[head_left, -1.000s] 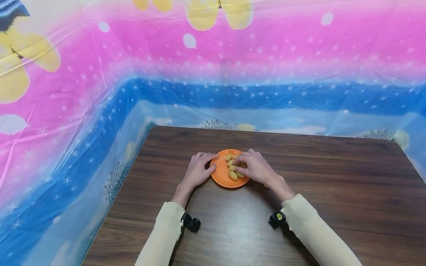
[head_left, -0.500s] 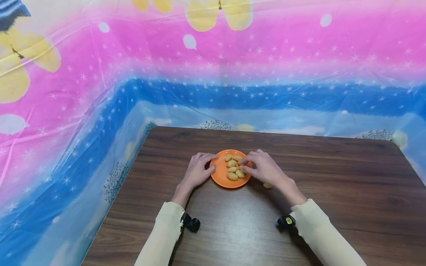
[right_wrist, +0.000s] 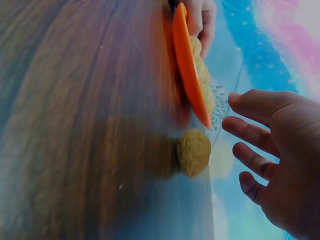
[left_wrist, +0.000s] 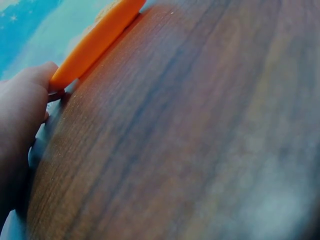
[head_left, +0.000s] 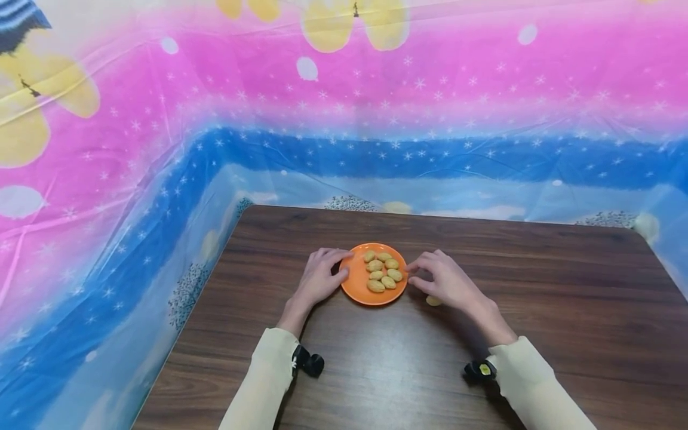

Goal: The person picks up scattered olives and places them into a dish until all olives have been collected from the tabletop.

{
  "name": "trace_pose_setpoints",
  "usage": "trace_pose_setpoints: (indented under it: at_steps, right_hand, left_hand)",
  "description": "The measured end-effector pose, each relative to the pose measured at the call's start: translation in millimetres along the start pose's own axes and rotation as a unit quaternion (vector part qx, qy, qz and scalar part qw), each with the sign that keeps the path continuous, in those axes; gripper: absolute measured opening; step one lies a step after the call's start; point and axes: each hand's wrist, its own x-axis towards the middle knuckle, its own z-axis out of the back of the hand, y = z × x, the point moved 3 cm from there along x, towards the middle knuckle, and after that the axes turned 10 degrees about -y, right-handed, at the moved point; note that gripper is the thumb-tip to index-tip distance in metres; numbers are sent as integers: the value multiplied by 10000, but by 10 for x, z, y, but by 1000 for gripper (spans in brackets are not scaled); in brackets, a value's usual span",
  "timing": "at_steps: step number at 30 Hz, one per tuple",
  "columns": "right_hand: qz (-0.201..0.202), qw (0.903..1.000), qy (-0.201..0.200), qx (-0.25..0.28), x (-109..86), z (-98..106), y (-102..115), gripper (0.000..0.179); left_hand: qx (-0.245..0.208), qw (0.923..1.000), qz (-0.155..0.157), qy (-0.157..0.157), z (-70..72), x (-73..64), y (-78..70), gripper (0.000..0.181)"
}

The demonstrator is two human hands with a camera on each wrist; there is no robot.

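An orange plate [head_left: 353, 285] sits on the table with several tan, ridged, nut-like pieces [head_left: 375, 286] grouped on its middle and right side. At its left rim my left hand [head_left: 320, 276] holds the edge between thumb and fingers; the left wrist view shows the thumb [left_wrist: 35, 82] against the rim. My right hand [head_left: 450, 282] is just off the plate's right edge, fingers apart and holding nothing. Beneath it, partly covered in the head view, a single loose nut-like piece [right_wrist: 194, 152] lies on the table beside the plate. Its exact kind is unclear.
The dark wood-grain table [head_left: 349, 370] has rounded far corners. A pink and blue patterned cloth [head_left: 403, 155] hangs behind it and along its left side. Black wrist cameras [head_left: 309, 362] are strapped at both cream sleeves [head_left: 529, 373].
My right hand has drawn back rightward from over the plate, uncovering the nut-like pieces there and leaving the loose one partly visible. My left hand has stayed at the rim.
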Motion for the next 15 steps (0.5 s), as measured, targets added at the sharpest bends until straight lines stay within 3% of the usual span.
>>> trace_pose_setpoints:
  at_steps: [15]
  right_hand:
    - [-372,9992,129,8,-183,25,-176,25]
  left_hand:
    - [11,10000,-15,53,8,5,-12,39]
